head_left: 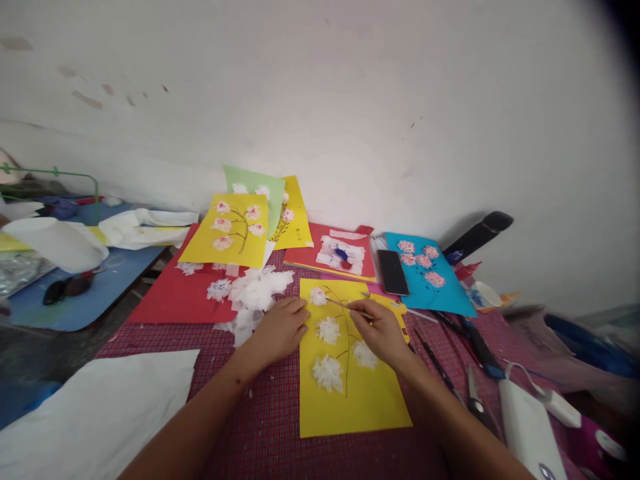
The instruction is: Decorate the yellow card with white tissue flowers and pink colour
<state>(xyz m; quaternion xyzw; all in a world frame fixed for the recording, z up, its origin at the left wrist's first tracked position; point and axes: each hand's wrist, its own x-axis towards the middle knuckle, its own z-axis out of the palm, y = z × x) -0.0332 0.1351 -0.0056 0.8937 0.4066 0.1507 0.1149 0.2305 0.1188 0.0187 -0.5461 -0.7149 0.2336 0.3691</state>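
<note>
The yellow sheet (365, 408) is smooth, matt paper; its white flowers (327, 373) look rough and crumpled (thin, tissue-like). The tabletop (250, 420) looks cloth-covered, the phone (393, 272) smooth and glossy, the scissors (473, 385) metal-bladed.

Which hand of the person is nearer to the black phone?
Right. The right hand is just on the near side of the black phone; the left hand is farther off, to its left.

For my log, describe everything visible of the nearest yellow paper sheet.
The yellow paper sheet lies flat on red checked cloth, bearing thin dark branches and four visible ruffled, white, papery blossoms. The left hand is at its left edge; the right hand, partly covering it, holds a thin brown stick at the top blossom.
</note>
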